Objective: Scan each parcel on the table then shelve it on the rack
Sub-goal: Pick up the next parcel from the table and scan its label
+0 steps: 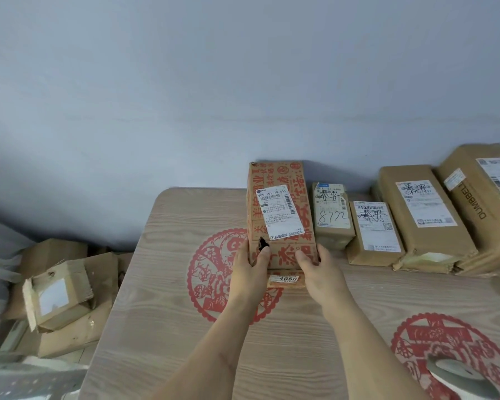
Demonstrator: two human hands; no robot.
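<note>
Brown parcel [280, 215] — red print, white label [279, 212]

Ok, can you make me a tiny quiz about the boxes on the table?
1. True or false: both hands grip the red-printed box.
2. Which number is handwritten on the small parcel just right of that box? A) 8772 B) 1234 C) 5050
3. What word is printed on the big box at the far right?

Key: 1 true, left hand and right hand hold its near end. 2 A. 3 DUMBBELL.
</note>
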